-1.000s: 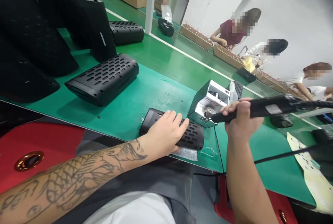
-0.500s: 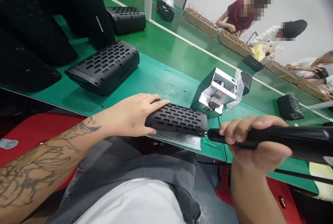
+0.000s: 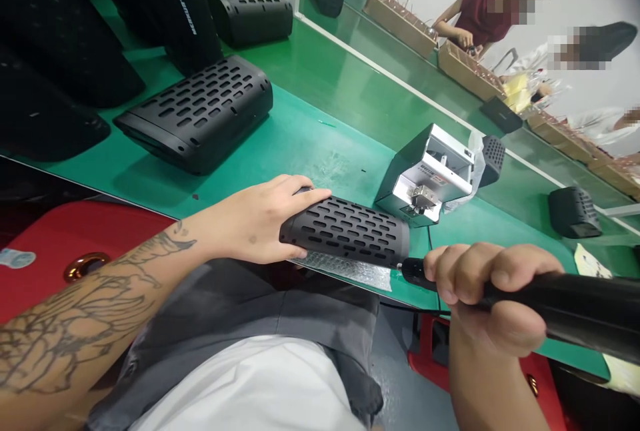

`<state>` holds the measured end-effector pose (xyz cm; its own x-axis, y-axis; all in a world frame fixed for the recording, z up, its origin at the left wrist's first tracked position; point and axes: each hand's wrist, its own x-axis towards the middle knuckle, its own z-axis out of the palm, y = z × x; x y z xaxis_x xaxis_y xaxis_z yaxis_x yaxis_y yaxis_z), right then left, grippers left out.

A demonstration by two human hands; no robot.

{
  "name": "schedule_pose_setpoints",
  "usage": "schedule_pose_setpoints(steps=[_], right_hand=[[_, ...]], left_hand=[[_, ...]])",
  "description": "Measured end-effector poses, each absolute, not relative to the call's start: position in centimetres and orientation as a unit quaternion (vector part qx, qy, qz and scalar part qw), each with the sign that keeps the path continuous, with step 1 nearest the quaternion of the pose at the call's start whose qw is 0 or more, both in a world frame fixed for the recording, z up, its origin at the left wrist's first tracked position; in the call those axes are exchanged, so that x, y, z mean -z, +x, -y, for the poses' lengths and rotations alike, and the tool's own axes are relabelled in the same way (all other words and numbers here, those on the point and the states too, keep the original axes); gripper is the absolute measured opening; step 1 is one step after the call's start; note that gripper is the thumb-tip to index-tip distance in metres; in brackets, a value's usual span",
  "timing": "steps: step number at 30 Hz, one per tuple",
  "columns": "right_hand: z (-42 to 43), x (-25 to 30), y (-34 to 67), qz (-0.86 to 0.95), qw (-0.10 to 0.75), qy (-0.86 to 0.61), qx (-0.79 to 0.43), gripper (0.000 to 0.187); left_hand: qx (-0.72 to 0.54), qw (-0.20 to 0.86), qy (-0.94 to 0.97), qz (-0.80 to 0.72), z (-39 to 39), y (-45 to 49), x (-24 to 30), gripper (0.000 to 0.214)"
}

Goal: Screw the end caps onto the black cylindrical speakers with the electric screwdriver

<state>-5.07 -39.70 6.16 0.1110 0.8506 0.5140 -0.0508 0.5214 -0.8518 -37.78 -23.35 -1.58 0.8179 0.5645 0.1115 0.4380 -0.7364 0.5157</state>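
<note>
While sat at the near edge of the long green bench [image 3: 320, 144], working on one small black perforated housing [image 3: 345, 231] lying on its side right at that edge, on top of a strip of clear bubble wrap [image 3: 345, 267]. Big stuff first: dark moulded shells [image 3: 55, 51] stacked far left, then a larger slotted black cover [image 3: 200, 114] lying flat beside them, another one [image 3: 250, 11] further back. Grey metal screw feeder box [image 3: 430, 174] just behind the housing's right end, not touching it. Cardboard trays [image 3: 400, 14] and other people at work along the far side of the line, a few more small black housings [image 3: 573, 211] scattered out to the right.

Left hand [image 3: 260, 224] clamped over the left end of the housing, fingers draped across the top, pinning it down. Right hand [image 3: 490, 297] wrapped tight round a black electric screwdriver [image 3: 560, 307], held nearly level, tip pressed against the right end face of the housing. Can't make out the screw itself, too small
</note>
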Motion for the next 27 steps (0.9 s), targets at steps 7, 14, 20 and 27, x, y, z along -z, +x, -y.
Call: schedule_pose_setpoints(steps=[7,14,20,27], right_hand=[[39.3,-5.8,-5.2,0.599,0.631,-0.342,-0.356,0.041],[39.4,-8.3,-3.4,0.614,0.622,-0.341,-0.347,0.035],[31.7,-8.6,0.2,0.537,0.731,-0.408,-0.104,0.042],[28.0,-5.1,0.9,0.527,0.724,-0.432,-0.105,0.047]], left_hand=[[-0.156,0.215,0.932,-0.246,23.6,-38.1,2.1,0.108],[-0.204,0.234,0.912,-0.267,25.3,-38.2,3.1,0.103],[-0.229,0.257,0.881,-0.324,27.1,-37.9,4.7,0.111],[-0.243,0.297,0.850,-0.362,27.7,-38.5,7.7,0.133]])
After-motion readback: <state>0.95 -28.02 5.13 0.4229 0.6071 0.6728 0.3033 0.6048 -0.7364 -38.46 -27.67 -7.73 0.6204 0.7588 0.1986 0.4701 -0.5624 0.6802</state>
